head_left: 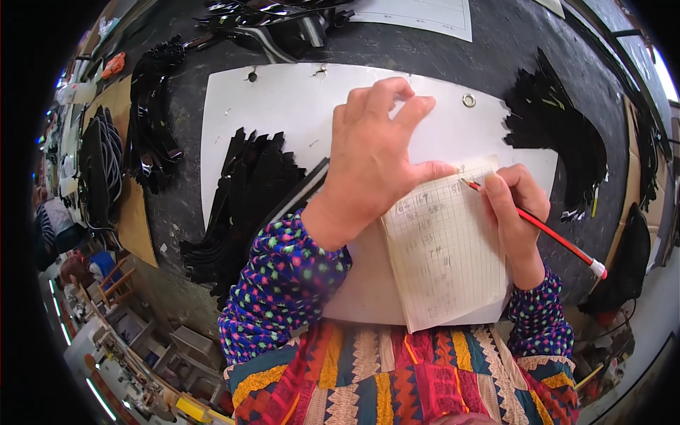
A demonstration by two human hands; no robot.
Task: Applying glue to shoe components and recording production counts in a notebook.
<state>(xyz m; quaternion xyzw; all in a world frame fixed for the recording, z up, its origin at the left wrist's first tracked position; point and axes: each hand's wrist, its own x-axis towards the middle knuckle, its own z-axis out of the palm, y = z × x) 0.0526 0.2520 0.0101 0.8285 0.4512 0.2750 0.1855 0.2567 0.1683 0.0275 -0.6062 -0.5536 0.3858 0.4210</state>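
A red pencil (556,239) with a white end is held in my right hand (518,212), pinched between thumb and fingers. Its tip meets the upper part of a small grid-lined notebook (446,269), which bears pencil marks. My left hand (372,152) arches over the notebook's upper left edge, thumb stretched toward the page's top and the other fingers bent and apart, holding nothing. Under the notebook lies a large white sheet (273,106) with metal eyelets. Beside my left forearm sits a stack of black strips (251,180), partly hidden by the sleeve.
Another fanned bundle of black strips (559,124) overlaps the sheet's right edge. More glossy black pieces (152,113) lie at the left, and a further pile (276,28) sits at the back. A printed paper (418,15) rests at the far side of the dark table (184,219).
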